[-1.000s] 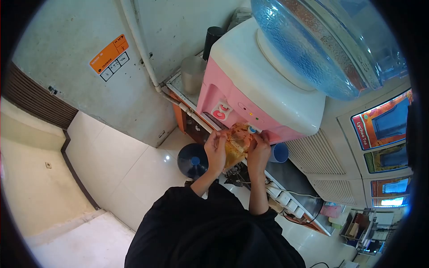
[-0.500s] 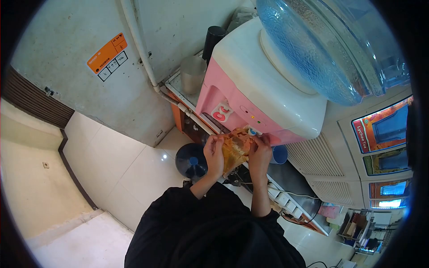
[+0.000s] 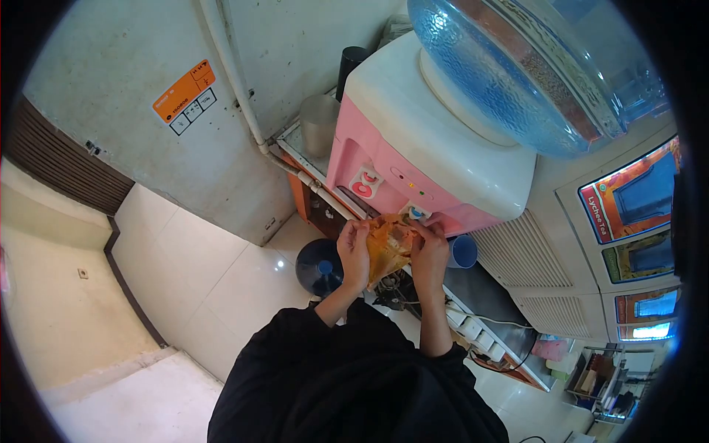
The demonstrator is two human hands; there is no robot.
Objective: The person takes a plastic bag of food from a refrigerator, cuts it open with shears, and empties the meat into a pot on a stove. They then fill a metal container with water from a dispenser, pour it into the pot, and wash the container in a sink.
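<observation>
Between my two hands is a crinkled orange-yellow plastic packet (image 3: 385, 249), its top edge facing the water dispenser. My left hand (image 3: 355, 255) grips the packet's left side, thumb near the upper edge. On the other side, my right hand (image 3: 430, 255) pinches the upper right corner. The pink and white water dispenser (image 3: 436, 118) stands just beyond, with a blue tap (image 3: 416, 213) right behind the packet and a red tap (image 3: 362, 186) to the left. What the packet holds cannot be made out clearly.
A blue cup (image 3: 463, 252) stands right of my right hand. Below left, a large dark-blue water bottle (image 3: 319, 267) is on the floor. A metal canister (image 3: 320, 124) and a black cylinder (image 3: 352, 66) are left of the dispenser. A white power strip (image 3: 473, 334) lies along the counter edge.
The view has shifted slightly, so the dispenser sits a little higher and more of the blue tap shows. Both hands keep their hold on the packet, with little visible movement.
</observation>
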